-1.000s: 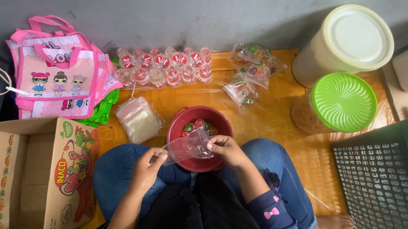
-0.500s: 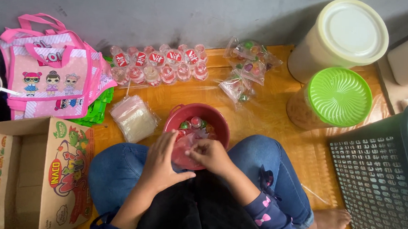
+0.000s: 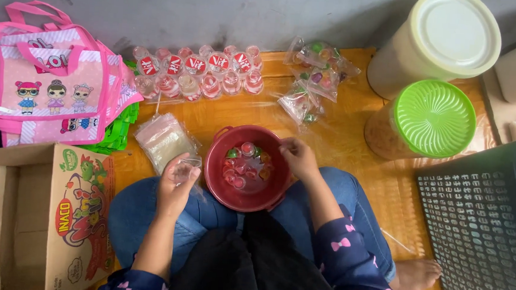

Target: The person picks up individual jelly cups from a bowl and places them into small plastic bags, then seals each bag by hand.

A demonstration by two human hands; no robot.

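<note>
Red bowl [image 3: 246, 195] of jelly cups sits in the lap; right hand [image 3: 298, 156] pinches at its rim, left hand [image 3: 176, 179] grips a clear bag [image 3: 188, 169] (filling step, apparently).

A round dark red bowl [image 3: 246, 168] sits at the frame's centre, upright, with small jelly cups [image 3: 242, 160] in red, green and clear heaped inside. A small clear plastic bag [image 3: 186, 171], crumpled and open, is pinched just left of the bowl. A flat stack of clear bags [image 3: 163, 140] lies upper left of it.
</note>
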